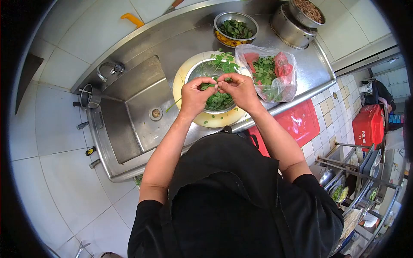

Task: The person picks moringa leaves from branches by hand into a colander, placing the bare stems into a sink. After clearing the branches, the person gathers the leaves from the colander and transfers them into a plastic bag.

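My left hand (197, 96) and my right hand (241, 90) meet over a metal bowl (193, 74), thumbs and fingers pinched together. Between the fingertips is a leafy herb sprig (224, 64), its small round green leaves spreading out beyond my hands. A thin green stem (173, 104) sticks out to the left below my left hand. Plucked green leaves (218, 101) lie in the bowl, partly hidden by my hands. Under the bowl is a round, pale yellow cutting board (179, 84) with a few stray leaves on it. Just right of my right hand sits a clear plastic bag (287, 88) of leafy sprigs.
A steel sink basin (133, 112) with a faucet (107, 71) is at left. Behind the board stands a bowl (217, 23) of dark leaves and yellow pieces. At the back right, a bowl of brown food (307, 10) rests on a metal pot (292, 32). A rack (365, 172) stands right.
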`<state>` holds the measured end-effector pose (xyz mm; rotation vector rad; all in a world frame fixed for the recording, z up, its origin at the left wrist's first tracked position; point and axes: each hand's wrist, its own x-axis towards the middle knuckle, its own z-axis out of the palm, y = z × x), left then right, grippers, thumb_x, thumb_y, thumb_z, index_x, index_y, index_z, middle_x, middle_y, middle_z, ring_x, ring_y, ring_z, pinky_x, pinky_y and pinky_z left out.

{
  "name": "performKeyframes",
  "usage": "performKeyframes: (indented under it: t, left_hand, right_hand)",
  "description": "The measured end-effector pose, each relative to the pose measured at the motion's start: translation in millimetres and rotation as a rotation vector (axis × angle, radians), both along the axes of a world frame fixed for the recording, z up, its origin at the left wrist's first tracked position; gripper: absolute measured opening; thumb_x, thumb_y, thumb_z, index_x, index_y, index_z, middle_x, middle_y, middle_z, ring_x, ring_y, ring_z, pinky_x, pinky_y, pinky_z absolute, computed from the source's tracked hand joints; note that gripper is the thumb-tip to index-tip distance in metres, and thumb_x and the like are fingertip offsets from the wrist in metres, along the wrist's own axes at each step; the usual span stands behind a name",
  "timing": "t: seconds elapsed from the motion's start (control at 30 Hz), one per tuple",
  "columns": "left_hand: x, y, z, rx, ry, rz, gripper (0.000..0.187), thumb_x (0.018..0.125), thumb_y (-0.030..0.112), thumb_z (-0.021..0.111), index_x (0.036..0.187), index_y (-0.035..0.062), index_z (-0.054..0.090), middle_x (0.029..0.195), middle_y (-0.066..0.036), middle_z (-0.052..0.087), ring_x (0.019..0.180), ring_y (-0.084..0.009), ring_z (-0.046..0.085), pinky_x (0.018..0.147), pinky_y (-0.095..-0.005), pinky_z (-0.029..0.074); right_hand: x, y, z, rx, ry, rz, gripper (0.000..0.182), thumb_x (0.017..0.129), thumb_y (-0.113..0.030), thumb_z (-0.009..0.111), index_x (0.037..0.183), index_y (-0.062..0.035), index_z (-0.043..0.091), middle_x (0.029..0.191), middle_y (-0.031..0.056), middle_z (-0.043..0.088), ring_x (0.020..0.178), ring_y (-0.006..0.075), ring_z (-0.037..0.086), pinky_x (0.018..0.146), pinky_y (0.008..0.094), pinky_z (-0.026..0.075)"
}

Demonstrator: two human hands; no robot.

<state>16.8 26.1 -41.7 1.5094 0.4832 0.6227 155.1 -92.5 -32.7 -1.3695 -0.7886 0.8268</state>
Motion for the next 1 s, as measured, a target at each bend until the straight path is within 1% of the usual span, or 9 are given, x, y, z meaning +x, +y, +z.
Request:
performKeyframes:
  t: [0.13, 0.37, 0.47, 0.53, 0.57, 0.63, 0.7, 0.9, 1.0]
  left_hand:
    - [-3, 7, 0, -0.177, -0.045, -0.006, 0.016, 0.085, -0.006, 0.071, 0.100, -0.0017, 0.070, 0.094, -0.007, 0.071, 0.081, -0.0129, 0.068, 0.075, -0.0251, 0.056]
    - [-8, 17, -3, -0.181, 0.032, -0.005, 0.016, 0.084, -0.007, 0.071, 0.099, -0.0019, 0.070, 0.092, -0.007, 0.071, 0.080, -0.0125, 0.068, 0.075, -0.0250, 0.056]
    - [-10, 16, -2, 0.008, 0.205, -0.040, 0.018, 0.084, 0.000, 0.074, 0.102, 0.0000, 0.073, 0.097, -0.008, 0.073, 0.086, -0.0133, 0.069, 0.081, -0.0277, 0.055]
    - [-11, 6, 15, 0.446, 0.442, -0.137, 0.021, 0.084, 0.009, 0.075, 0.105, 0.0035, 0.075, 0.107, -0.010, 0.075, 0.094, -0.0204, 0.071, 0.089, -0.0326, 0.054]
    - [-10, 4, 13, 0.446, 0.441, -0.137, 0.021, 0.084, 0.009, 0.075, 0.105, 0.0035, 0.075, 0.107, -0.010, 0.075, 0.094, -0.0204, 0.071, 0.089, -0.0326, 0.054]
    - [-8, 3, 5, 0.621, 0.348, -0.193, 0.024, 0.085, 0.014, 0.073, 0.107, 0.0054, 0.075, 0.117, -0.014, 0.071, 0.099, -0.0353, 0.069, 0.094, -0.0399, 0.052]
    - [-5, 3, 3, 0.677, 0.349, -0.200, 0.023, 0.086, 0.014, 0.072, 0.106, 0.0043, 0.075, 0.118, -0.015, 0.071, 0.103, -0.0347, 0.068, 0.095, -0.0403, 0.052]
    - [0, -2, 29, 0.467, 0.403, -0.038, 0.026, 0.086, 0.016, 0.075, 0.110, 0.0074, 0.075, 0.107, -0.011, 0.074, 0.097, -0.0269, 0.070, 0.084, -0.0352, 0.053]
    - [2, 2, 29, 0.620, 0.164, 0.030, 0.025, 0.086, 0.016, 0.075, 0.110, 0.0077, 0.075, 0.097, -0.011, 0.073, 0.088, -0.0244, 0.069, 0.079, -0.0332, 0.052]
  right_hand:
    - [2, -1, 3, -0.034, -0.128, -0.040, 0.015, 0.094, -0.005, 0.069, 0.107, 0.0026, 0.069, 0.093, 0.0056, 0.073, 0.077, 0.0095, 0.070, 0.067, 0.0198, 0.054]
    - [12, -5, 7, -0.018, -0.135, -0.070, 0.015, 0.093, -0.005, 0.070, 0.107, 0.0020, 0.069, 0.093, 0.0049, 0.072, 0.077, 0.0102, 0.071, 0.067, 0.0202, 0.055]
    - [20, -8, 4, -0.021, -0.103, -0.092, 0.016, 0.093, -0.005, 0.070, 0.107, 0.0021, 0.069, 0.092, 0.0041, 0.072, 0.077, 0.0106, 0.071, 0.067, 0.0206, 0.055]
    - [21, -11, 7, 0.024, -0.017, -0.110, 0.019, 0.094, -0.008, 0.071, 0.109, 0.0034, 0.068, 0.092, 0.0059, 0.070, 0.079, 0.0132, 0.071, 0.071, 0.0229, 0.057]
    - [22, -11, 8, 0.024, -0.018, -0.110, 0.019, 0.094, -0.008, 0.071, 0.109, 0.0034, 0.068, 0.092, 0.0059, 0.070, 0.079, 0.0132, 0.071, 0.071, 0.0229, 0.057]
    - [23, -13, 10, -0.013, -0.023, -0.109, 0.020, 0.094, -0.008, 0.071, 0.110, 0.0035, 0.068, 0.092, 0.0052, 0.069, 0.080, 0.0136, 0.070, 0.073, 0.0231, 0.057]
    - [26, -13, 7, -0.010, -0.023, -0.110, 0.020, 0.094, -0.007, 0.071, 0.110, 0.0035, 0.068, 0.092, 0.0052, 0.069, 0.080, 0.0134, 0.070, 0.073, 0.0231, 0.057]
    - [24, -16, 8, 0.003, 0.008, -0.095, 0.019, 0.093, -0.007, 0.071, 0.110, 0.0033, 0.068, 0.092, 0.0051, 0.070, 0.080, 0.0123, 0.070, 0.072, 0.0225, 0.056]
    - [21, -15, 9, 0.018, 0.017, -0.079, 0.017, 0.093, -0.005, 0.070, 0.109, 0.0034, 0.068, 0.091, 0.0048, 0.070, 0.080, 0.0115, 0.070, 0.070, 0.0218, 0.056]
